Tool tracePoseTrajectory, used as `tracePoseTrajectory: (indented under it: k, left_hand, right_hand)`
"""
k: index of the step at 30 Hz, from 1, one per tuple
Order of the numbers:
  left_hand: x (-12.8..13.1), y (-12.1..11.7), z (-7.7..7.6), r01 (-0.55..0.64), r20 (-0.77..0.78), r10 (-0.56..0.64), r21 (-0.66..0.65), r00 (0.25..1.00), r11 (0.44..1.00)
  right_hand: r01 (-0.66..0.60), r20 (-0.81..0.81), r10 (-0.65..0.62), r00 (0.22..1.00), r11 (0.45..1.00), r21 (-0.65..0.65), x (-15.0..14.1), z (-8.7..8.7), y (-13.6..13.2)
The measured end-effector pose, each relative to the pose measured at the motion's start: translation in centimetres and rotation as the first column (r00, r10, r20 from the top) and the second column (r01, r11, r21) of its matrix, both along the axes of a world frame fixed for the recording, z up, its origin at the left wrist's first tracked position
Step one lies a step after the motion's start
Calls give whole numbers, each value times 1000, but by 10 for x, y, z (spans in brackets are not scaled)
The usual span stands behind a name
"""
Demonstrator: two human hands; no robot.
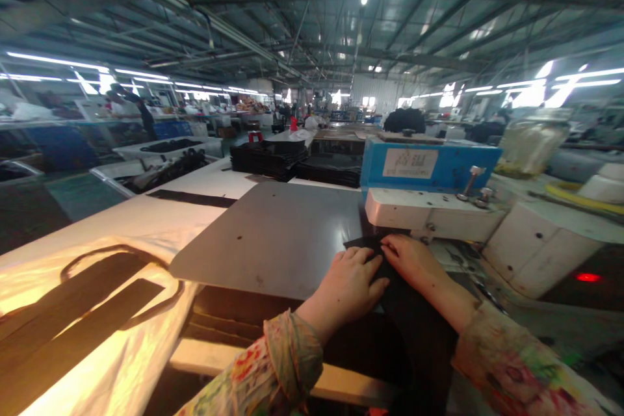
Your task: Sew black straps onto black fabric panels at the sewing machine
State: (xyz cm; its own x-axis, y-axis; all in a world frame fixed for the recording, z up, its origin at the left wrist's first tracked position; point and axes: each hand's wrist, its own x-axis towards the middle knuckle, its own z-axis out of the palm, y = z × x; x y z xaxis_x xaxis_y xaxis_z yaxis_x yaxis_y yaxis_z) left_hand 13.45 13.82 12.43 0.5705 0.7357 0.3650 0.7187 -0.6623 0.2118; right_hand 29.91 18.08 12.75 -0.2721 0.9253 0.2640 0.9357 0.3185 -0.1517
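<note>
My left hand (348, 286) lies with curled fingers on a piece of black fabric (370, 250) at the edge of a grey metal work plate (273, 234). My right hand (412, 260) presses flat on the same fabric just to the right, its fingertips pointing left under the white arm of a sewing machine (429, 214). The two hands nearly touch. The fabric hangs down dark between my forearms toward me. Both sleeves are a colourful floral print.
A blue box with a white label (429, 166) sits on top of the machine. Stacks of black pieces (270, 159) lie at the back of the white table (195, 185). Black strips (78, 312) rest on a white plastic bag at left. People work in the distance at left.
</note>
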Motion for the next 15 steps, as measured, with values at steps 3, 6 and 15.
tracePoseTrajectory:
  k: [3,6,15]
  left_hand:
    - [1,1,-1,9,-5,-9,13,1000,1000]
    - [1,2,-2,16,-2,-16,22,1000,1000]
    - [-1,1,0,20,-8,-20,16,1000,1000]
  right_hand:
    - [7,-14,-7,1000,1000,-3,1,-1,1]
    - [2,-35,-2,999,1000,12,1,-3,2]
    - [8,-38,-7,999,999,33,1,-5,1]
